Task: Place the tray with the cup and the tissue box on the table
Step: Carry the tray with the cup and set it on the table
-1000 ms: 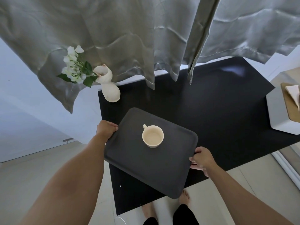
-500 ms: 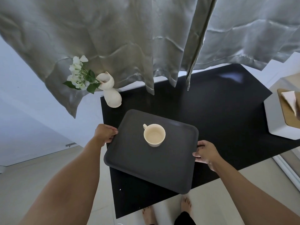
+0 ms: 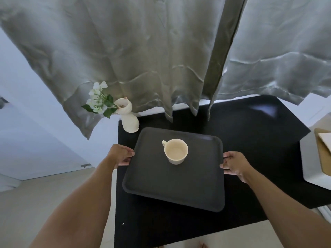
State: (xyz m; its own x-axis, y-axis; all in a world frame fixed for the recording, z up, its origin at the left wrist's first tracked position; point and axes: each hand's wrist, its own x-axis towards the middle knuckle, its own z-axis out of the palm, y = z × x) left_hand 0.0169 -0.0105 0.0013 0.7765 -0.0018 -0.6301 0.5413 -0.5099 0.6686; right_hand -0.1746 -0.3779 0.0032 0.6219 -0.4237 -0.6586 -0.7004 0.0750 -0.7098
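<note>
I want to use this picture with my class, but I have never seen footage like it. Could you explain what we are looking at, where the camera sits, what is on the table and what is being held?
No machine is involved: a person works with two bare hands. The one camera is worn on the person's head and looks forward and down, so the arms reach in from the bottom edge. The left hand and the right hand each grip one side of a dark tray, which carries a cream cup. Whether the tray already rests on the black table cannot be told. On the table's far left corner stands a white vase with white flowers. At the right edge sits a white tissue box with a wooden lid, only partly in view. Grey curtains hang behind.
</note>
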